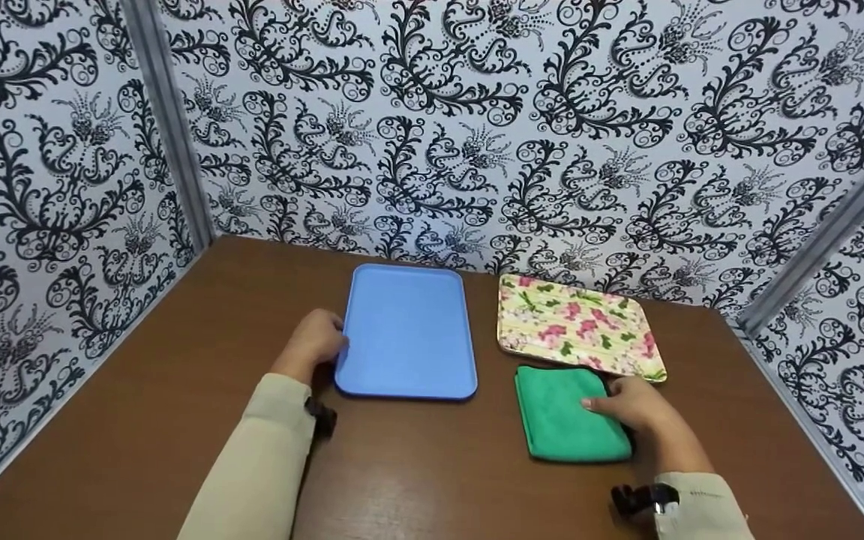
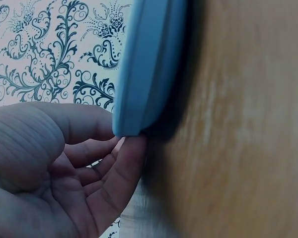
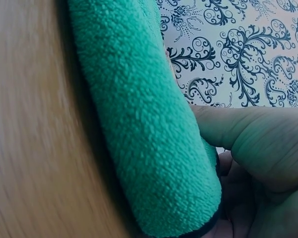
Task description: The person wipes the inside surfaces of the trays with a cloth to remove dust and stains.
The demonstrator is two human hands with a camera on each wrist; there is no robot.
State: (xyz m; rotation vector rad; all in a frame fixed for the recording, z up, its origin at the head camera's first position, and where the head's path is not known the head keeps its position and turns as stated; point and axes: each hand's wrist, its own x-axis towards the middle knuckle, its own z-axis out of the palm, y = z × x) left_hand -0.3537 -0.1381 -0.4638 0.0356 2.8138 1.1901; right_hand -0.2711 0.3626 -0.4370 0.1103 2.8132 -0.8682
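A blue rectangular tray point(image 1: 408, 334) lies on the brown table, and my left hand point(image 1: 316, 339) pinches its left edge. In the left wrist view the thumb is on one face of the tray's rim point(image 2: 141, 74) and the fingers point(image 2: 120, 183) are curled beneath it. To the right is a folded green cloth point(image 1: 571, 420). My right hand point(image 1: 642, 405) grips its right side, thumb on top and the other fingers mostly hidden. Up close in the right wrist view, the cloth point(image 3: 144, 124) shows a fuzzy, thick fold between thumb and fingers.
A floral yellow and pink tray or mat point(image 1: 578, 326) lies behind the green cloth, close to it. The brown table point(image 1: 402, 480) ends at patterned wall panels point(image 1: 462, 135) at the back and on both sides. Dark straps with small devices point(image 1: 321, 417) sit on both wrists.
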